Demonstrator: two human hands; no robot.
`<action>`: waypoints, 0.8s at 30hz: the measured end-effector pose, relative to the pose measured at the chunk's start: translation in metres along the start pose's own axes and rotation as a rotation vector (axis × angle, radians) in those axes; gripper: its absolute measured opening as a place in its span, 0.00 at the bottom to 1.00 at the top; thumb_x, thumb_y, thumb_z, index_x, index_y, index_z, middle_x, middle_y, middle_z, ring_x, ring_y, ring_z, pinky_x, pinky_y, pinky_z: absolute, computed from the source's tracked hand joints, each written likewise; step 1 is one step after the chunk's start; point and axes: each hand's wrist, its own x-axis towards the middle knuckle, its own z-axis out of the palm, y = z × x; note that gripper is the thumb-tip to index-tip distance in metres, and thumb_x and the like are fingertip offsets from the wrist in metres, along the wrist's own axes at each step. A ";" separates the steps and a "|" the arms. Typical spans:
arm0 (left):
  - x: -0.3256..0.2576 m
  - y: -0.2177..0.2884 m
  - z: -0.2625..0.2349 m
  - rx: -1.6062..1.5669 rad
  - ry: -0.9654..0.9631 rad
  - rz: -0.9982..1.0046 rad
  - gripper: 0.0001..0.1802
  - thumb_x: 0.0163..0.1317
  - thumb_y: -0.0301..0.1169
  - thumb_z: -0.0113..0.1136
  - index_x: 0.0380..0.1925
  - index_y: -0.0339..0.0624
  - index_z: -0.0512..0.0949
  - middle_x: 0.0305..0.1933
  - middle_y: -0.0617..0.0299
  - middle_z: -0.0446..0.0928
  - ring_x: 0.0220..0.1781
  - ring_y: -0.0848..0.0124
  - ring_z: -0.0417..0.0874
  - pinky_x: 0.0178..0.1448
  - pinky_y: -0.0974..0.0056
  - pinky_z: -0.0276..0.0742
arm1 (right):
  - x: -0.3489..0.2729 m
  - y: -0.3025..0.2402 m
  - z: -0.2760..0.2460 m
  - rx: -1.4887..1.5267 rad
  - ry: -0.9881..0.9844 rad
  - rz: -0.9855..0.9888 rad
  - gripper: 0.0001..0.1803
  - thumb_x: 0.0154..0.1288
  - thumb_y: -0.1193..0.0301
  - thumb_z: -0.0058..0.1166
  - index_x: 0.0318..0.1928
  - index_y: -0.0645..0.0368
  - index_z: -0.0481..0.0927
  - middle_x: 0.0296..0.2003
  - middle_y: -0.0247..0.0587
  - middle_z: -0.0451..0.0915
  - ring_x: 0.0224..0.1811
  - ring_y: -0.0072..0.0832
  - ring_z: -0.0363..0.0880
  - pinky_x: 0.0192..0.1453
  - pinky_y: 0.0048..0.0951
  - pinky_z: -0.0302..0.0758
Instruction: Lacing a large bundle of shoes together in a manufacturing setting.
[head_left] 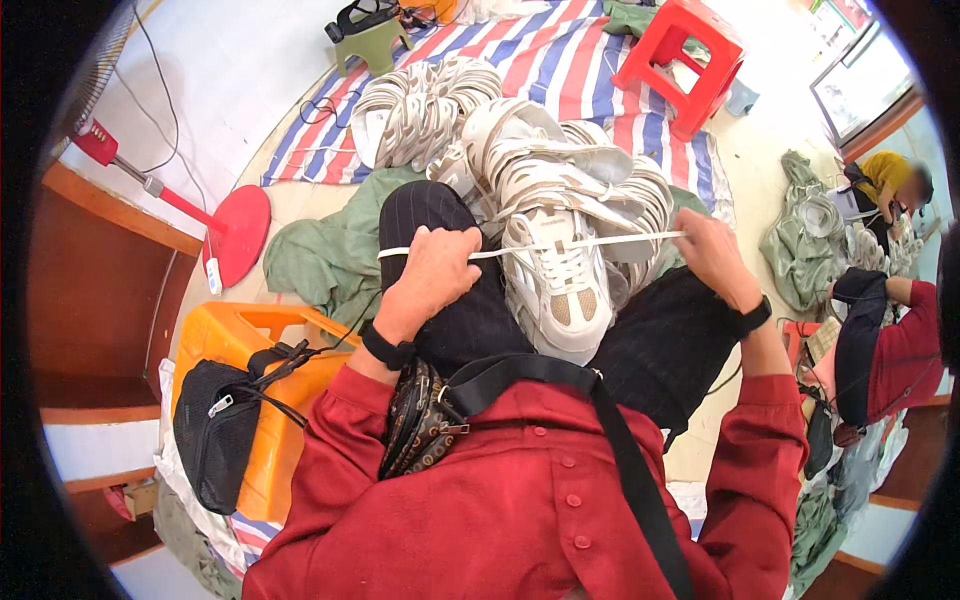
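- Floor (250,60) w/ pale tiles is spreading out ahead; striped tarp (560,60) in red, white and blue is lying on it, w/ a green cloth (320,255) bunched at its near edge.
- Person in a red shirt is sitting w/ a white sneaker (560,290) resting between the knees, toe pointing toward the body, sole down on black trousers.
- Left hand (435,265) is closing into a fist, fingers curling tight round one end of a flat white lace (600,242); thumb is pressing on top.
- Right hand (710,255) is gripping the other end, fingers pressing together round it; exact pinch is hard to tell from this angle.
- Lace is running taut and nearly level between both hands, crossing just above the sneaker's upper eyelets.
- Step, as I judge it: lacing is underway and the ends are getting pulled even. Next move prob. calls for feeding an end into the next eyelet, so one hand needs to loosen and pinch the tip.
- Sneaker is looking new: white mesh upper, beige panels, chunky pale sole, lower rows already laced.
- Pile of matching sneakers (500,140) is sitting just beyond the knees on the tarp.
- Orange stool (250,370) w/ a black bag (220,430) is standing at the left; red stool (685,60) far off; red fan base (240,230) near the cloth.
- Other people are working at the right edge.
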 end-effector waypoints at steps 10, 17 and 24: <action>-0.010 -0.007 -0.006 0.247 0.348 -0.085 0.02 0.54 0.28 0.55 0.26 0.44 0.73 0.26 0.57 0.75 0.32 0.57 0.76 0.41 0.54 0.65 | -0.074 0.076 -0.072 -0.230 0.450 0.228 0.06 0.62 0.76 0.42 0.38 0.62 0.71 0.33 0.55 0.76 0.37 0.54 0.75 0.37 0.46 0.69; -0.016 -0.039 -0.005 0.342 0.258 -0.366 0.06 0.56 0.28 0.50 0.24 0.43 0.76 0.24 0.52 0.78 0.29 0.52 0.81 0.34 0.50 0.74 | -0.147 0.111 -0.099 -0.598 0.412 0.429 0.03 0.61 0.76 0.42 0.32 0.60 0.71 0.31 0.48 0.73 0.38 0.46 0.75 0.39 0.44 0.72; -0.036 -0.074 -0.006 0.350 0.238 -0.509 0.11 0.56 0.30 0.51 0.22 0.37 0.80 0.26 0.45 0.79 0.32 0.47 0.82 0.36 0.49 0.76 | -0.193 0.139 -0.110 -0.697 0.343 0.538 0.04 0.60 0.74 0.44 0.32 0.60 0.72 0.30 0.46 0.75 0.39 0.42 0.76 0.42 0.40 0.73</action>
